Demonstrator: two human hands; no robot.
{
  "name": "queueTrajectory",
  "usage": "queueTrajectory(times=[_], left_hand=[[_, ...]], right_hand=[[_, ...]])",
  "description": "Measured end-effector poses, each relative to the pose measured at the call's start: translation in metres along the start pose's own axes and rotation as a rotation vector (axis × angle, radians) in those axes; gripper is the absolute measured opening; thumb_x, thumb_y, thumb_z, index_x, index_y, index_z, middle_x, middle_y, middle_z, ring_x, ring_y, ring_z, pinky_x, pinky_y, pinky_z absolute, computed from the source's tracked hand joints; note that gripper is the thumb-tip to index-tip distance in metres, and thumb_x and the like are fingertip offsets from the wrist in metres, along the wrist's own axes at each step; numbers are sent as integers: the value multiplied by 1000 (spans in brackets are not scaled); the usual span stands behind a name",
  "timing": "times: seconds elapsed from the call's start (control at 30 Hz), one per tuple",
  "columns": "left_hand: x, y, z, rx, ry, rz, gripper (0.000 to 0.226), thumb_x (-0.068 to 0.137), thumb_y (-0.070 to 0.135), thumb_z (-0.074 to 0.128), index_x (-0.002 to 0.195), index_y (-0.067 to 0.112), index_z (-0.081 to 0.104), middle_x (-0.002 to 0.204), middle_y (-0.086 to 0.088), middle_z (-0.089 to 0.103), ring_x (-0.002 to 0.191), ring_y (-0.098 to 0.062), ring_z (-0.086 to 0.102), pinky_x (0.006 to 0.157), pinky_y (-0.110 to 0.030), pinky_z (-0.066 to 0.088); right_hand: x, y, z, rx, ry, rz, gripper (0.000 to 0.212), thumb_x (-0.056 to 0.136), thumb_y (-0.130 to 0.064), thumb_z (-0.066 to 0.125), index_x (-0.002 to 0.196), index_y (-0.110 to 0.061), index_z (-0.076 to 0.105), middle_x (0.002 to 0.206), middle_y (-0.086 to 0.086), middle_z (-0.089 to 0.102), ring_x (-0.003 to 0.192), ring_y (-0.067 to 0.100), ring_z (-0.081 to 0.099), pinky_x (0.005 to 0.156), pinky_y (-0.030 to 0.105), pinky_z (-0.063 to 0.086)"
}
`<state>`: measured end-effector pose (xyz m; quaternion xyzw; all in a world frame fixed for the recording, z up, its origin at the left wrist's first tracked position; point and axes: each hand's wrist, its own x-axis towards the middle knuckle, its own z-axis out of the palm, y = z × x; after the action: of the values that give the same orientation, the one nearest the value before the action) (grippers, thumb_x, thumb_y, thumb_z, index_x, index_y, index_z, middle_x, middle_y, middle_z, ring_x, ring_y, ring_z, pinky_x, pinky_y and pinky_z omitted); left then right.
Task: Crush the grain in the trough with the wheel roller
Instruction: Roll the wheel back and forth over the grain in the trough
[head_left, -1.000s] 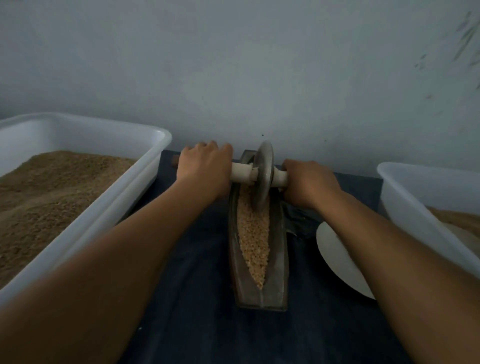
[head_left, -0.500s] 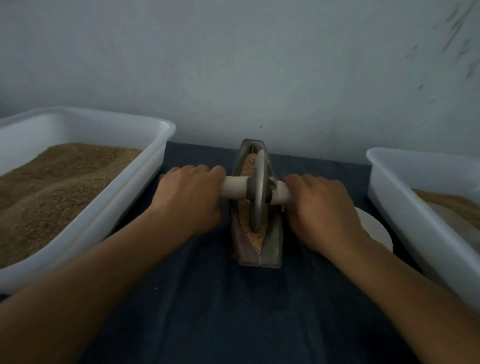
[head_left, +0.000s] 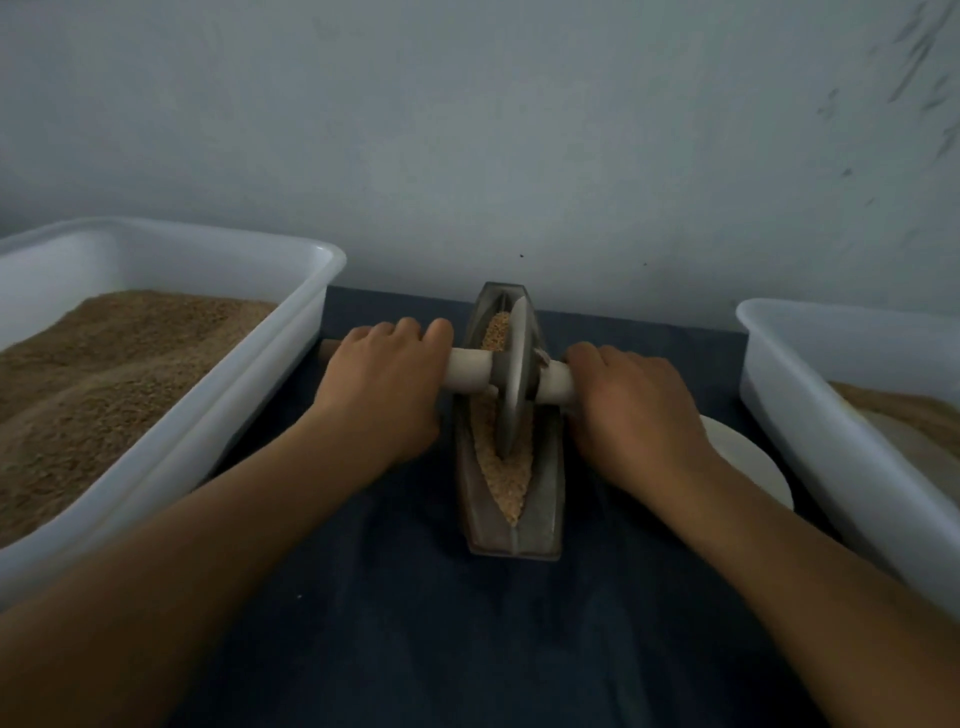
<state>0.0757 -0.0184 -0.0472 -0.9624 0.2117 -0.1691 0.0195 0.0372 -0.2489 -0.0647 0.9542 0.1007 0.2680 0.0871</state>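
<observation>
Your left hand (head_left: 382, 395) gripped the left end of the roller's handle (head_left: 467, 373), its fingers (head_left: 410, 332) curled over the top, and your right hand (head_left: 636, 410) gripped the right end the same way, fingers (head_left: 587, 356) clenched round it just beside the wheel (head_left: 514, 379). The wheel stood upright on edge in the trough (head_left: 511, 525), at the centre of the frame, about midway along it, its lower rim sunk in the grain (head_left: 506, 483). Grain showed both beyond the wheel toward the wall (head_left: 467, 130) and on the near side, tapering to a point at the near end. The trough lay lengthwise on the dark cloth (head_left: 415, 623) covering the bench. At the left of the frame a white tub (head_left: 270, 374) held brown grain heaped high; at the right another white tub (head_left: 810, 415) held some too. A white plate (head_left: 748, 467) lay between the trough and the right tub, partly hidden by your right wrist.
</observation>
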Motion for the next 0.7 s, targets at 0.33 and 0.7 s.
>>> queueTrajectory(times=[0.33,0.7], left_hand=[[67,-12,18,-59,-112,-122,72,77,31,78,135,19,37,127,-13,52,114,-31,53,93,-47,47],[46,-1,11,31,-26,-105,39,82,34,70,112,20,49,108,-5,59,93,-26,61,67,-37,38]], right_hand=[[83,24,29,-17,-117,50,27,85,-32,68,108,-21,60,97,6,65,86,29,62,59,30,33],[60,16,19,41,-220,153,17,82,-28,69,96,-20,63,92,7,65,77,27,58,58,28,32]])
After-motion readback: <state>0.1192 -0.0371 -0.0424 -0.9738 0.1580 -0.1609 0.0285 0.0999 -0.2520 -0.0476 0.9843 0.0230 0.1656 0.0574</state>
